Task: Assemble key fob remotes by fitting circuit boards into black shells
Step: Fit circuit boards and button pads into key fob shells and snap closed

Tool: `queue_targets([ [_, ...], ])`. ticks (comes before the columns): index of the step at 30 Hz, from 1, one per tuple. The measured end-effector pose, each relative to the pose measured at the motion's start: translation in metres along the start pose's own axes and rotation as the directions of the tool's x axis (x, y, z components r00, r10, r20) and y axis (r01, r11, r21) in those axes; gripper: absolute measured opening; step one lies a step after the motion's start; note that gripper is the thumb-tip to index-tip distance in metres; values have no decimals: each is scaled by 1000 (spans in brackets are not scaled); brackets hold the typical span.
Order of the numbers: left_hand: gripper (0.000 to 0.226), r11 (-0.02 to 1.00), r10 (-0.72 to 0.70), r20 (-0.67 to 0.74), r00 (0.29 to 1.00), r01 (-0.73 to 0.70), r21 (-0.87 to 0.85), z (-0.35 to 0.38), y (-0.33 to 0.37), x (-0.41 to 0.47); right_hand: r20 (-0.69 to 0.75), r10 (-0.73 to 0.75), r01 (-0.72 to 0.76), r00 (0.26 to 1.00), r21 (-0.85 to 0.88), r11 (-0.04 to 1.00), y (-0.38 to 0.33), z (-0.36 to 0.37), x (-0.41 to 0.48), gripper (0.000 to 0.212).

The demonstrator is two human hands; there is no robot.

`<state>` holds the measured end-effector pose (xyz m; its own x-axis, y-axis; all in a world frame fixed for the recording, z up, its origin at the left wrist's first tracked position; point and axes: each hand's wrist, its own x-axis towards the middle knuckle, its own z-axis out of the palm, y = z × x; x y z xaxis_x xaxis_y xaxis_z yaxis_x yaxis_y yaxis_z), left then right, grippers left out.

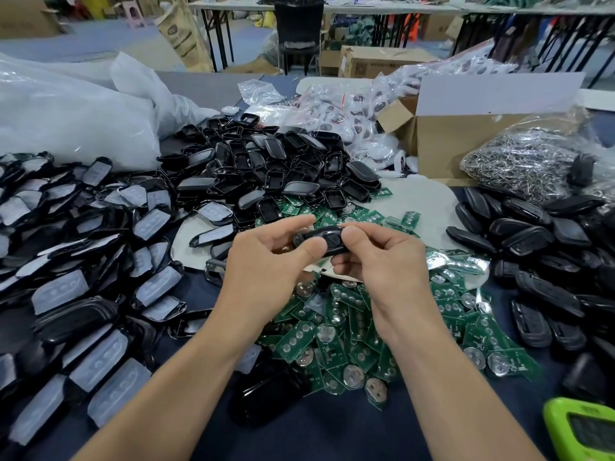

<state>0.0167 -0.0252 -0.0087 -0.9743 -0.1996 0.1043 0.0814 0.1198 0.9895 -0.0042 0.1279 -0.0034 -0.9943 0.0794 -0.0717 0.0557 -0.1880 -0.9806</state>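
One wide-angle view from the person's head looks forward and down across the worktop (332, 434), close over the left hand (263, 261) and right hand (382, 264), whose shared black shell (320, 233) sits mid-picture; the far room runs, bowed, along the top edge.

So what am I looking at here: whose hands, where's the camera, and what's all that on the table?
No robot here: a person's bare hands, filmed by one camera worn on the head, looking down. The left hand and right hand both pinch one black fob. Beneath them lies a heap of green boards. Empty black shells are piled behind, padded shells at left, closed cases at right. Far right sit a bag of metal rings and a cardboard box.
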Motion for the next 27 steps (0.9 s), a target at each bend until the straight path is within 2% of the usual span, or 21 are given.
queue_targets([
  [3, 25, 997, -43, 49, 998, 46, -60, 1, 2, 0, -11, -7, 7, 1000, 1, 1000, -1, 0, 0, 14],
  [5, 28, 999, 9, -24, 1000, -10, -31, 1, 3, 0, -43, 7, -6, 999, 25, 1000, 0, 1, -1, 12],
  [8, 35, 967, 178, -168, 970, -141, 211, 2, 5, -5, 30, 85, -87, 996, 68, 994, 2, 9, -6, 5],
  [10, 49, 896, 285, -140, 948, -212, 391, 3, 6, -10, 117, 172, -188, 978, 140, 972, 3, 15, -9, 9],
  [12, 55, 862, 307, -67, 949, -248, 441, 4, 5, -13, 149, 216, -241, 965, 172, 955, 4, 18, -9, 14],
  [18, 49, 937, 213, 50, 976, -219, 272, 0, 4, -7, 112, 232, -257, 966, 347, 902, -1, 11, -6, 28],
  [21, 49, 975, 127, 50, 991, -134, 180, -5, 3, -1, 134, 203, -237, 970, 346, 908, -1, 8, -5, 32],
  [24, 48, 999, 54, 64, 997, -54, 4, -5, 2, 2, 156, 174, -218, 972, 336, 916, -1, 7, -4, 34],
  [27, 36, 992, -15, 66, 998, 23, -126, -3, 3, 2, 175, 176, -226, 969, 333, 915, -2, 6, -3, 33],
])
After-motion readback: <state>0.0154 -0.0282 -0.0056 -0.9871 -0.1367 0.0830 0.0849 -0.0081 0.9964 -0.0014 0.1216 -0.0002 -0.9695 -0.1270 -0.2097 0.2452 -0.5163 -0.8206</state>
